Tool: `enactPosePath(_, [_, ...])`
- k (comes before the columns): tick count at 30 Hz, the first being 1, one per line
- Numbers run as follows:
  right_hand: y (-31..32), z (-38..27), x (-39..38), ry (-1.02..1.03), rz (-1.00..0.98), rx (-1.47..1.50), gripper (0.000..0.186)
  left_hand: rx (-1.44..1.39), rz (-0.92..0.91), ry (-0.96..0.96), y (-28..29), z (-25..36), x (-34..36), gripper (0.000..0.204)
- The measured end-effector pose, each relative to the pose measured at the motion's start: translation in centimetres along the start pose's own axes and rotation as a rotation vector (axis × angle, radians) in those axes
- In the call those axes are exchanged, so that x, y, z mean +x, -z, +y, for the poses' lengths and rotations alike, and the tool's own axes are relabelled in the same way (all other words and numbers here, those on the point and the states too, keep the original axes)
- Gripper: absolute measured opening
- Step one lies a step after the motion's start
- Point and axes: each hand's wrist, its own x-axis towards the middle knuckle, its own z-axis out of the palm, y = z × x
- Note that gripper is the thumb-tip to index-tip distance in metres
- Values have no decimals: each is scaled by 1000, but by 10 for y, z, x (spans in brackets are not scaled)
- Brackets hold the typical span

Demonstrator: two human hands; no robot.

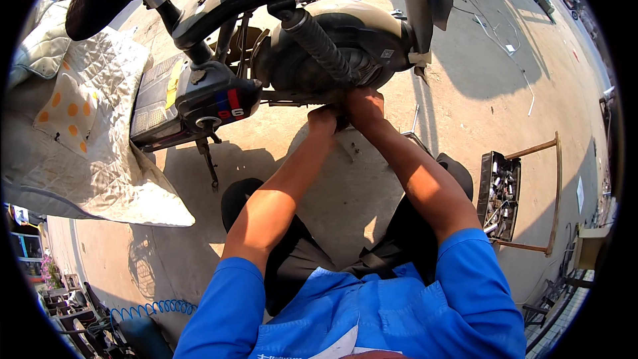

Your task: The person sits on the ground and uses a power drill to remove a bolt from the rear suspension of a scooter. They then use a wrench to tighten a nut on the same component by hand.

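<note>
An electric scooter stands in front of me, its dark rear wheel (299, 60) under a pale fender. A black coil-spring shock absorber (318, 43) slants down toward the wheel's hub. Just below its lower end, my right hand (365, 106) is closed with the knuckles up. Close beside it on the left, my left hand (322, 119) is closed too, under the wheel's lower edge. A small dark part shows between the two hands, but what they grip is hidden. The scooter's footboard (156, 96) lies to the left.
A pale quilted cover (100, 126) drapes over the scooter's front at left. On the ground to the right is a tray (500, 196) of tools and parts, beside a wooden frame (557, 193). Lower left, a blue coiled hose (156, 307) runs near assorted equipment. Thin rods lie upper right.
</note>
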Motion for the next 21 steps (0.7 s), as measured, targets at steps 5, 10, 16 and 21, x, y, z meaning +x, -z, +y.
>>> enactPosePath(5, [11,6,-5,26,15,-3,11,9,11,27,-10,1,0,27])
enactPosePath(10, [9,0,-5,43,64,41,10,-9,0,21,-5,3,-2,26])
enactPosePath(16, [9,-1,-4,16,29,41,11,-88,59,-17,-16,11,-18,26])
enactPosePath(21, [8,-1,-4,53,22,41,11,-98,56,-9,-8,5,-5,29])
